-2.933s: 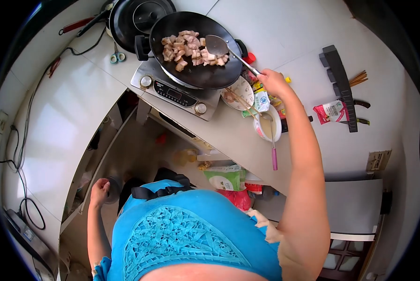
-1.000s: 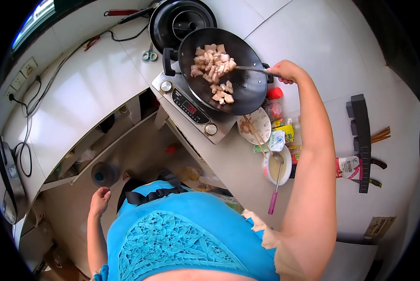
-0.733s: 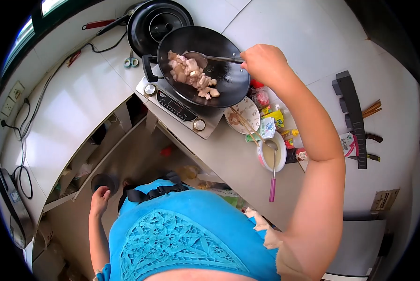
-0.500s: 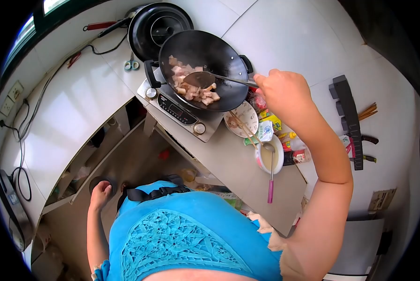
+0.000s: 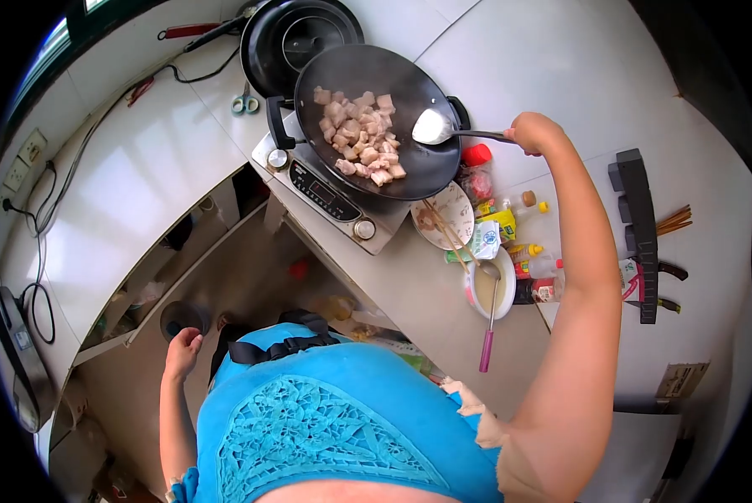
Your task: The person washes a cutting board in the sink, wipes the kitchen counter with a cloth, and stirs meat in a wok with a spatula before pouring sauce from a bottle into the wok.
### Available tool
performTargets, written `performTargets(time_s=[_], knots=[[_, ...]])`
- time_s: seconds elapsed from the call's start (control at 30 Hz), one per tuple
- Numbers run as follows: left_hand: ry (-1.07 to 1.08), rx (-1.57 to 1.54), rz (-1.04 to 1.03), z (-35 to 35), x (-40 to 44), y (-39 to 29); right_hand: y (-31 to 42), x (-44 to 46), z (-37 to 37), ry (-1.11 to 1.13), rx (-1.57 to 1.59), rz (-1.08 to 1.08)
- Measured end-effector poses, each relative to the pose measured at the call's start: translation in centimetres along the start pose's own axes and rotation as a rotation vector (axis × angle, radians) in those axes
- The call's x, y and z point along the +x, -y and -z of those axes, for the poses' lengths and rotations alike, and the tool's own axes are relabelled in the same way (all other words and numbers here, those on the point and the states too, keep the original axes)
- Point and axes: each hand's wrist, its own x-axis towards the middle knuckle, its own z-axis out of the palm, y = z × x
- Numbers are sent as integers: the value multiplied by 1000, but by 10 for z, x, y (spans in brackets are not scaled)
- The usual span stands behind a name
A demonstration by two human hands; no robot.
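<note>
My right hand (image 5: 535, 134) is closed round the handle of a metal spatula (image 5: 433, 127), whose bright blade hangs over the right side of a black wok (image 5: 418, 172). Chunks of pale, lightly browned meat (image 5: 361, 134) lie in the wok's left and middle part. The wok stands on an induction cooker (image 5: 324, 197) with two knobs. My left hand (image 5: 182, 350) hangs low beside my body, fingers loosely curled with a gap at the thumb, holding nothing visible.
A patterned plate (image 5: 456, 205) with chopsticks and a white bowl (image 5: 480, 302) with a purple-handled spoon (image 5: 487, 350) stand right of the cooker, beside bottles and packets. A black lid (image 5: 263, 59) and scissors (image 5: 245, 103) lie behind. A knife rack (image 5: 642, 235) is at the right.
The spatula has lifted from the meat and moved to the wok's right side, its blade turned brighter. My right hand has moved back with it. The meat is spread out more. The view has shifted slightly.
</note>
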Motion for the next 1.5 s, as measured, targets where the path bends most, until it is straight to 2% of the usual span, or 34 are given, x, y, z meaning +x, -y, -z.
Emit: performTargets(time_s=[0.07,0.1,0.2,0.27,0.4,0.57,0.67,0.7,0.8,1.0,1.13,1.3,1.5], knots=[[-1,19,18,-6,-4,2,10,24,-7,245,233,-75],[-1,43,30,-9,-10,-5,18,41,-17,259,280,-20],[16,64,53,-16,-14,-9,41,49,-5,119,255,94],[16,50,65,-16,-14,-16,26,49,6,64,208,90],[-41,45,32,-16,-3,-17,-4,45,13,105,-11,41],[11,-24,11,-26,1,-22,40,51,4,-19,62,80],[14,-11,29,-23,1,-31,26,41,17,-87,-137,68],[-8,10,19,-21,1,-33,27,43,20,-33,-189,88],[-26,-12,-31,-23,8,-20,50,43,8,-152,-99,100],[-28,-5,8,-18,-1,-21,32,37,30,-52,-189,74],[2,-30,8,-19,-3,-10,57,30,27,-111,-144,61],[-60,34,-18,-17,-4,-19,50,39,26,-121,-222,46],[-30,-13,11,-18,-10,-20,51,35,32,-109,-224,53]])
